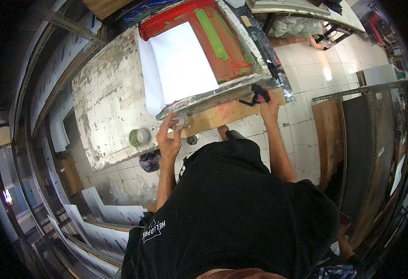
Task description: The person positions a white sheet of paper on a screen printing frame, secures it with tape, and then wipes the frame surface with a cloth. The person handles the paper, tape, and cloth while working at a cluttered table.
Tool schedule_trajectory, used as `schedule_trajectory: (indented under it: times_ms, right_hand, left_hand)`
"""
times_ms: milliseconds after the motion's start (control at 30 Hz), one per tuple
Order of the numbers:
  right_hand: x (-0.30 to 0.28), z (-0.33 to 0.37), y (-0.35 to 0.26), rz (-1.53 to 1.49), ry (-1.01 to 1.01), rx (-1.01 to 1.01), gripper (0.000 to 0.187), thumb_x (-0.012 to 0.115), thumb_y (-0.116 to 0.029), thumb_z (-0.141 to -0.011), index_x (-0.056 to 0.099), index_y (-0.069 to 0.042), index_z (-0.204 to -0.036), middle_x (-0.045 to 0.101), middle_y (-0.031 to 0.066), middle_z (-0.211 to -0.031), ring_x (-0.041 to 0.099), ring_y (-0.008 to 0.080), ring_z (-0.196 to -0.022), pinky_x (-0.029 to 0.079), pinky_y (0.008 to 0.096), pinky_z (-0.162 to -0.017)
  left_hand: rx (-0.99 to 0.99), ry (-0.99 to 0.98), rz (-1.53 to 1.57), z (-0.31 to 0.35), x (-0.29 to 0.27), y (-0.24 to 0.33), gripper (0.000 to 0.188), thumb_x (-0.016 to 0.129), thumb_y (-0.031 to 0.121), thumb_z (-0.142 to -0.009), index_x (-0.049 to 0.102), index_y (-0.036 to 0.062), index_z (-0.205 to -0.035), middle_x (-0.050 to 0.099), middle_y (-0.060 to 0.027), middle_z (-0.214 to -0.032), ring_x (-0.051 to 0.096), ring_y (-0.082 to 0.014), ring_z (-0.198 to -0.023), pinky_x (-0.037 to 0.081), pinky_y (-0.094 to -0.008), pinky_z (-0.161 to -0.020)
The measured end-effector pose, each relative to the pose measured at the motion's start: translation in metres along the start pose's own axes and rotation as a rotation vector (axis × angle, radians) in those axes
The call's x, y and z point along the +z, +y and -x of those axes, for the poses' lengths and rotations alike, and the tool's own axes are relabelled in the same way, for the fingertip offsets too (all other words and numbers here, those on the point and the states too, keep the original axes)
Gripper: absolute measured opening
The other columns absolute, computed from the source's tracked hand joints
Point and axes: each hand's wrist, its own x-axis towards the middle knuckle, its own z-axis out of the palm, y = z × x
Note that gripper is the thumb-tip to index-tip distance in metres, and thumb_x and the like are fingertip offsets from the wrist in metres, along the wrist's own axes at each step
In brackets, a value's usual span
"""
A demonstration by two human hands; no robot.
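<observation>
Here the left hand [169, 139] curls around a clear cup [181, 120] and the right hand [268, 107] grips a dark cloth [260, 94], both beside the screen frame's [234, 89] near edge, so the cup should stay level, away from the white paper [185, 65]

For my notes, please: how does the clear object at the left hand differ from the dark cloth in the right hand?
The clear object looks pale and transparent; the dark cloth is blackish and opaque. The clear object looks rounded; the dark cloth is bunched. Both touch a hand: the left hand and right hand, respectively.
</observation>
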Motion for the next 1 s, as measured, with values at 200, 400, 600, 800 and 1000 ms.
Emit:
schedule_trajectory:
  times_ms: [200, 400, 600, 800, 1000]
  right_hand:
    - [0.041, 0.027, -0.105, -0.578, -0.398, 0.454, 0.028, 0.062, -0.006, -0.09, 0.061, -0.001, -0.117, 0.066, 0.0061, -0.104, 0.062, 0.0148, -0.091, 0.049, 0.029, -0.082]
    - [0.053, 0.048, -0.152, -1.492, -0.827, 0.533, 0.062, 0.052, -0.042, -0.097, 0.043, 0.006, -0.134, 0.054, 0.0114, -0.129, 0.051, 0.021, -0.118, 0.035, 0.0372, -0.106]
    - [0.067, 0.056, -0.12, -1.32, -0.939, 0.423, 0.058, 0.053, -0.035, -0.098, 0.043, 0.007, -0.137, 0.052, 0.0139, -0.134, 0.049, 0.0203, -0.123, 0.036, 0.0339, -0.106]
    - [0.065, 0.048, -0.148, -0.823, -0.892, 0.366, 0.052, 0.062, -0.031, -0.092, 0.052, 0.004, -0.13, 0.049, 0.0175, -0.138, 0.046, 0.0237, -0.128, 0.036, 0.0377, -0.108]
    - [0.069, 0.044, -0.157, -1.158, -0.853, 0.083, 0.054, 0.055, -0.036, -0.096, 0.048, 0.002, -0.134, 0.046, 0.019, -0.142, 0.045, 0.0273, -0.129, 0.033, 0.0423, -0.11]
  left_hand:
    - [0.066, -0.324, 0.144, -0.058, 0.067, 0.057, 0.066, 0.066, 0.008, -0.084, 0.039, 0.0028, -0.144, 0.045, -0.0172, -0.144, 0.051, -0.0252, -0.124, 0.042, -0.0388, -0.102]
    - [0.119, 0.055, 0.03, -0.086, 0.099, 0.061, 0.03, 0.054, 0.027, -0.098, 0.058, 0.0008, -0.083, 0.056, -0.0179, -0.065, 0.057, -0.0379, -0.06, 0.044, -0.0416, -0.057]
    - [-0.394, 0.084, 0.515, -0.09, 0.091, 0.057, 0.047, 0.05, 0.043, -0.1, 0.058, 0.0017, -0.078, 0.055, -0.006, -0.06, 0.054, -0.0187, -0.053, 0.041, -0.0324, -0.051]
    - [-0.585, 0.128, 0.779, -0.08, 0.086, 0.023, 0.045, 0.054, 0.048, -0.096, 0.055, 0.0035, -0.092, 0.052, -0.003, -0.072, 0.053, -0.0144, -0.057, 0.042, -0.0273, -0.051]
    - [-0.123, -0.131, 0.299, -0.071, 0.07, 0.038, 0.049, 0.058, 0.049, -0.093, 0.054, 0.001, -0.099, 0.058, -0.0091, -0.073, 0.056, -0.0216, -0.061, 0.045, -0.0372, -0.056]
